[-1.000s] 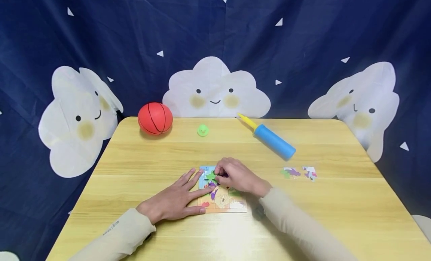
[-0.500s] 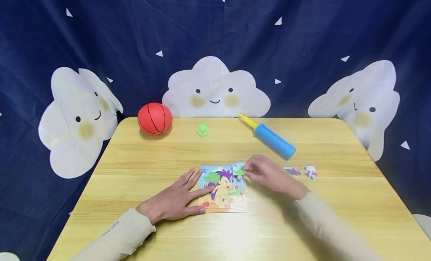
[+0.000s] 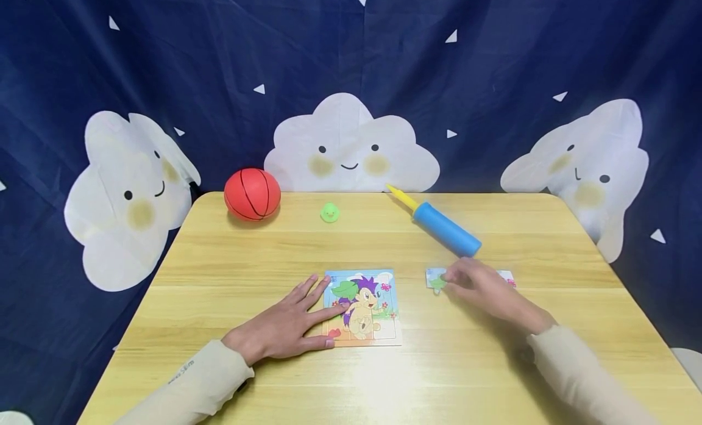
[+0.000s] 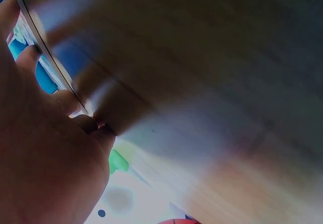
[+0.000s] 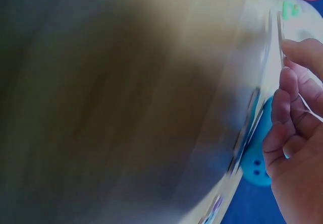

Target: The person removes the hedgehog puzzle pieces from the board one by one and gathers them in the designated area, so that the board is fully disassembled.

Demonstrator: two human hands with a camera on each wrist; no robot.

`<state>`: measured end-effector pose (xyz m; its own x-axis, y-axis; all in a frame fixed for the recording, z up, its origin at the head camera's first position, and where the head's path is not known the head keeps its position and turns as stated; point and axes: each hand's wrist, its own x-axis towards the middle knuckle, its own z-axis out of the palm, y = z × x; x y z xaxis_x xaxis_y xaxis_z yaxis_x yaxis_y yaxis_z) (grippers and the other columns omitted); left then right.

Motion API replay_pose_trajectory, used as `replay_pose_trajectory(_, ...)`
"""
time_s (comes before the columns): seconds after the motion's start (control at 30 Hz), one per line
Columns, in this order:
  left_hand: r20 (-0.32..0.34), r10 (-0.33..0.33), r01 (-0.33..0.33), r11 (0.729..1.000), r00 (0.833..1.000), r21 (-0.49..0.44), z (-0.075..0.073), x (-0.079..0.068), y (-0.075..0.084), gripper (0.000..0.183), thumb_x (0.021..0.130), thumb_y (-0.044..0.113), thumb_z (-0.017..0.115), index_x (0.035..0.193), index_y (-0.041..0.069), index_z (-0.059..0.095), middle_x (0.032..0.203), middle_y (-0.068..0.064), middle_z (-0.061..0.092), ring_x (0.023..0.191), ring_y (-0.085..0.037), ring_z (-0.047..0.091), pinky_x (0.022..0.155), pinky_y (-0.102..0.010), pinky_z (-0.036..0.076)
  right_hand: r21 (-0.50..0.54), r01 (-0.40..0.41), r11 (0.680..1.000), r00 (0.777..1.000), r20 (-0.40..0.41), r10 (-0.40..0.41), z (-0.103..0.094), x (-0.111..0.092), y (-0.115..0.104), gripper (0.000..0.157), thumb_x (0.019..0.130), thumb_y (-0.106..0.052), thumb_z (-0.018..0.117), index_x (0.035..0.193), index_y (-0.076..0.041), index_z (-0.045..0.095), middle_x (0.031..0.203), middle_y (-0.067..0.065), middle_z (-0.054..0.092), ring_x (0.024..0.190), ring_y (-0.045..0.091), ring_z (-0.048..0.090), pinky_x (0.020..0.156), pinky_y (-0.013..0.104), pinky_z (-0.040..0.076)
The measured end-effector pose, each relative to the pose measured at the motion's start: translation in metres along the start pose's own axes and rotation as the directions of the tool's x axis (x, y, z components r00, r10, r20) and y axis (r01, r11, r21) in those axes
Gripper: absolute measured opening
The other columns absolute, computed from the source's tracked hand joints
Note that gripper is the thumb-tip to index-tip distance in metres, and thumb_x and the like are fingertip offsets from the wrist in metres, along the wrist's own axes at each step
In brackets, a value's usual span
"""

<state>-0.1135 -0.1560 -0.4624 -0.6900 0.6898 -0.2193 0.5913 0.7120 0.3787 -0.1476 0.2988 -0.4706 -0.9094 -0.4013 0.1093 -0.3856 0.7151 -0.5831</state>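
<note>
A square jigsaw puzzle (image 3: 386,327) with a purple-haired hedgehog picture lies flat on the table. My left hand (image 3: 287,324) rests on its left side with fingers spread straight; in the left wrist view the fingertips of this hand (image 4: 50,148) meet the puzzle's edge. My right hand (image 3: 488,291), right of the puzzle, pinches a blue-and-green puzzle piece (image 3: 436,278) between thumb and index finger. In the right wrist view this piece (image 5: 280,35) appears edge-on at the fingertips. Another puzzle piece (image 3: 509,277) lies partly hidden behind the right hand.
At the back left of the wooden table (image 3: 247,248) sits a red ball (image 3: 252,194). Right of the ball is a small green duck toy (image 3: 329,213). A blue pump (image 3: 446,228) with a yellow nozzle lies at the back right. A dark blue curtain (image 3: 477,65) hangs behind.
My right hand has moved from the puzzle's upper part to the right, carrying the pinched piece off it towards the loose pieces. My left hand has stayed in place.
</note>
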Motion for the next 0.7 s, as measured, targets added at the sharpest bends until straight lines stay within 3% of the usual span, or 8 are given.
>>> replay_pose_trajectory(0.27, 0.0, 0.001, -0.001, 1.0, 1.0, 0.001, 0.0003, 0.0, -0.0006, 0.069, 0.106, 0.073, 0.051, 0.168, 0.046, 0.039, 0.185, -0.01, 0.008, 0.172, -0.038, 0.004, 0.134, -0.064, 0.025, -0.038, -0.011, 0.999, 1.0, 0.012, 0.012, -0.0064, -0.0068, 0.0077, 0.013, 0.099, -0.015, 0.081, 0.11, -0.016, 0.074, 0.107, -0.004, 0.071, 0.096, 0.01, 0.06, 0.085, 0.029, 0.057)
replay_pose_trajectory(0.7, -0.004, 0.008, -0.008, 1.0, 1.0, 0.008, 0.0028, 0.0007, -0.0021, 0.07, 0.105, 0.074, 0.05, 0.168, 0.047, 0.038, 0.185, -0.009, 0.009, 0.172, -0.038, 0.005, 0.134, -0.064, 0.025, -0.082, 0.052, 0.995, 0.998, 0.024, -0.05, -0.0064, -0.0036, 0.0045, 0.015, 0.096, -0.009, 0.083, 0.106, -0.015, 0.074, 0.105, -0.006, 0.071, 0.093, 0.01, 0.06, 0.083, 0.032, 0.058)
